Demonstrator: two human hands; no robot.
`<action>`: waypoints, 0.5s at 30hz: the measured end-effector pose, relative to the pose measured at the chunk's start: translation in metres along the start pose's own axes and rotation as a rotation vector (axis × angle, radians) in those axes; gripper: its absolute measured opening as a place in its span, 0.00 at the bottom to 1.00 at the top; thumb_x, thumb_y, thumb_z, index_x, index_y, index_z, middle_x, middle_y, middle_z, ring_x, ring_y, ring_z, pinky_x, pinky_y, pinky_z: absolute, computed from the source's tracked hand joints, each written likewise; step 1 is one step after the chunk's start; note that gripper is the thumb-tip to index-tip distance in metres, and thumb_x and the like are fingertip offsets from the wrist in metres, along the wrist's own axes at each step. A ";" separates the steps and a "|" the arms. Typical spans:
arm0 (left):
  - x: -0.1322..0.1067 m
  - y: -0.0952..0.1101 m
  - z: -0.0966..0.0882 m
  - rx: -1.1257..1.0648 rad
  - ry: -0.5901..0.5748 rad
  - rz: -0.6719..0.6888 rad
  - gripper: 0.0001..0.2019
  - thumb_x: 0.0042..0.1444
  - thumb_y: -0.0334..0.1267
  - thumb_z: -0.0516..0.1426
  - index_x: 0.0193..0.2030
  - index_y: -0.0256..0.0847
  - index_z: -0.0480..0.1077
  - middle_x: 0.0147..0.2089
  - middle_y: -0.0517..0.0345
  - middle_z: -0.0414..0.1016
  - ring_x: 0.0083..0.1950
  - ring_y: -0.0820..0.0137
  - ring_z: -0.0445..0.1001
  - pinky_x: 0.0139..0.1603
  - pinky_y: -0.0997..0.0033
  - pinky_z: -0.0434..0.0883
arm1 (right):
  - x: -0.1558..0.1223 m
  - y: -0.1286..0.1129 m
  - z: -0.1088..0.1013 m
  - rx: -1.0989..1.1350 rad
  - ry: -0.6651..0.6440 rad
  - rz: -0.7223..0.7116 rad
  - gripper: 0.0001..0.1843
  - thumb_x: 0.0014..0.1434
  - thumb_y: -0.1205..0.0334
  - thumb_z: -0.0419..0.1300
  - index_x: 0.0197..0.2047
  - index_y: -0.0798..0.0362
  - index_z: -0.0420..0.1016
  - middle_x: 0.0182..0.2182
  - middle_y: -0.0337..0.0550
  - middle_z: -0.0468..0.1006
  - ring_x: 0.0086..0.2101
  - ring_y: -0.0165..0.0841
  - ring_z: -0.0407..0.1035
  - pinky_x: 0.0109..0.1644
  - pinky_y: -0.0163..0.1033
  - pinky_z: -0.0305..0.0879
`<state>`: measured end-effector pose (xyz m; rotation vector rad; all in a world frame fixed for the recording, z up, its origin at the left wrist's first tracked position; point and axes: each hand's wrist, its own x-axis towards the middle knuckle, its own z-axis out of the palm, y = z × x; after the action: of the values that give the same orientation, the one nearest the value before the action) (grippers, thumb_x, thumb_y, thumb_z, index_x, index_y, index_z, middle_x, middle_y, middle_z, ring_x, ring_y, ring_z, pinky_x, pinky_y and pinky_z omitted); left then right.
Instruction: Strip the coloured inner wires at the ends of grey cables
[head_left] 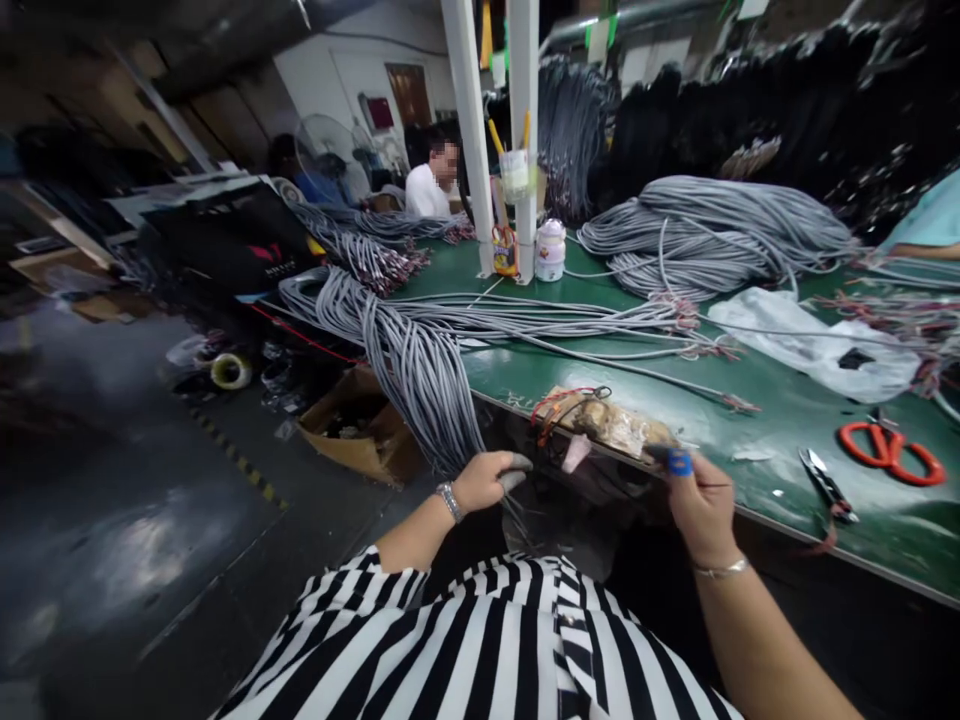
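My left hand [484, 482] is closed, grey coverings on its fingertips, at the lower end of a hanging bundle of grey cables [424, 385]. What lies inside its fingers is hidden. My right hand [703, 505], with blue tape round one finger, is closed at the table's front edge; anything it pinches is too small to make out. Just left of it, a board with a brownish, crusted lump [611, 425] lies along the edge, with red and black wires [551, 410] at its far end. More grey cables [555, 318] with stripped reddish ends stretch across the green table [772, 450].
Orange-handled scissors [892, 455] and small snips [827, 485] lie at the right. Behind are a plastic bag [817, 340], coiled cables [712, 235], a white bottle [550, 250] and posts [523, 130]. A cardboard box [364, 425] stands below left. A person [429, 190] sits beyond.
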<state>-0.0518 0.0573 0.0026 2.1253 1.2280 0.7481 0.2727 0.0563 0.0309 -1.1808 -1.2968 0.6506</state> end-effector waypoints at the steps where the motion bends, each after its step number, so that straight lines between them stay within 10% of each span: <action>1: 0.012 0.004 -0.011 0.017 0.044 0.038 0.13 0.60 0.38 0.56 0.49 0.40 0.76 0.46 0.51 0.81 0.47 0.67 0.79 0.53 0.66 0.73 | 0.011 0.001 -0.008 -0.046 0.049 -0.026 0.20 0.58 0.43 0.60 0.29 0.51 0.80 0.22 0.43 0.72 0.25 0.34 0.66 0.26 0.37 0.60; 7: 0.111 0.014 -0.061 0.319 0.153 0.109 0.14 0.59 0.35 0.55 0.50 0.40 0.75 0.50 0.51 0.78 0.51 0.64 0.76 0.57 0.64 0.71 | 0.053 0.012 -0.022 0.209 0.071 0.214 0.29 0.52 0.34 0.60 0.29 0.55 0.76 0.17 0.37 0.65 0.15 0.23 0.47 0.18 0.33 0.41; 15: 0.235 0.020 -0.045 0.874 -0.086 0.063 0.27 0.59 0.32 0.53 0.67 0.34 0.61 0.65 0.41 0.66 0.66 0.57 0.63 0.67 0.56 0.59 | 0.049 0.014 -0.021 0.264 0.016 0.249 0.23 0.54 0.40 0.63 0.29 0.54 0.74 0.17 0.35 0.61 0.18 0.23 0.46 0.22 0.36 0.37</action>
<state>0.0274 0.2662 0.0910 2.8400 1.6346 0.1123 0.3062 0.0991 0.0399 -1.1330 -1.0221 0.9613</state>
